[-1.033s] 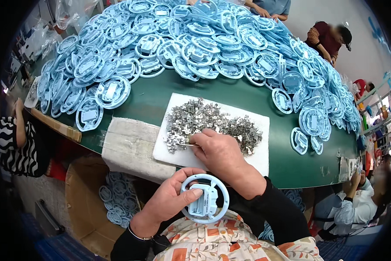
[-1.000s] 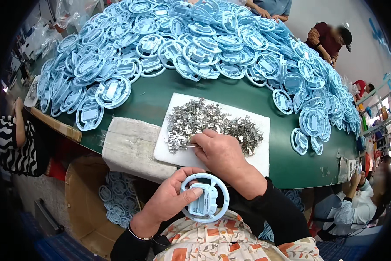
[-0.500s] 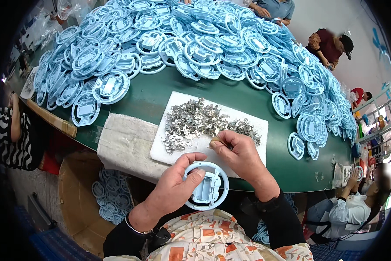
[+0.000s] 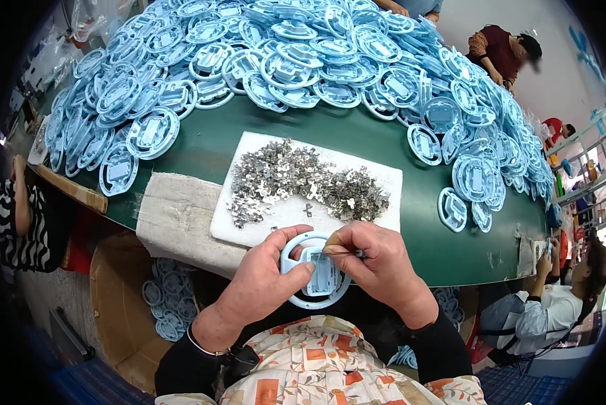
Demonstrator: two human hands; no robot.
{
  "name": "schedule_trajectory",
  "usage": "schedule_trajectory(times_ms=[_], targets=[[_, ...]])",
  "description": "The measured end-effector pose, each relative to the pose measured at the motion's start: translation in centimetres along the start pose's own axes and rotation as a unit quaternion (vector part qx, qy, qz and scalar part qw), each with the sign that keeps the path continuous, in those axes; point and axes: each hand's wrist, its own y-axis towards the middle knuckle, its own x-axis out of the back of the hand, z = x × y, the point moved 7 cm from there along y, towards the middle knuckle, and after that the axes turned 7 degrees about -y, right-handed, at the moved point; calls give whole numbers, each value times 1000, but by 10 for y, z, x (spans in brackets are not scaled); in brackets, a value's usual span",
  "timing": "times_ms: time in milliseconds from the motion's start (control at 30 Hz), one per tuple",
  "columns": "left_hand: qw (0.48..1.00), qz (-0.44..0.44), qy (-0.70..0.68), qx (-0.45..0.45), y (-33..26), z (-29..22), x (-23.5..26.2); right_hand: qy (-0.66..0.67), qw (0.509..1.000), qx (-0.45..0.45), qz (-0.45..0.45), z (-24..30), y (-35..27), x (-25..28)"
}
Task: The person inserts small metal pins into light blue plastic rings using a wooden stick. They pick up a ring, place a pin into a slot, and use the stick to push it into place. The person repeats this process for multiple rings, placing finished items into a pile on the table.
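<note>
In front of my body, my left hand (image 4: pixel 266 273) grips the left rim of a light blue plastic ring-shaped part (image 4: pixel 341 291), with the thumb over its front. A recessed rectangular compartment takes up the part's middle. My right hand (image 4: pixel 380 266) is closed over the ring's upper right, pinching a thin dark metal tool like tweezers (image 4: pixel 347 253). Its tip is at the compartment's upper end; whether a small piece is there is too fine to make out. Beyond my hands, small silvery metal clips (image 4: pixel 303 177) lie heaped on a white foam board (image 4: pixel 223 228).
A huge pile of similar blue parts (image 4: pixel 289 67) covers the far side of the green table (image 4: pixel 212 138). Beige cloth (image 4: pixel 175 209) lies left of the board. Below left, a cardboard box (image 4: pixel 117 304) holds more parts. Several people work around the table.
My right hand has come from the clip heap down to the blue part, bringing the thin tool to its compartment. My left hand still holds the part, now slightly higher in view.
</note>
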Motion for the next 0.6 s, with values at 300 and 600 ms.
schedule_trajectory(times_ms=[300, 600], targets=[[982, -28, 178, -57, 13, -7, -7, -157, 984, 46, -73, 2, -14, -8], [988, -30, 96, -113, 6, 9, -4, -244, 965, 64, -73, 23, -14, -25]])
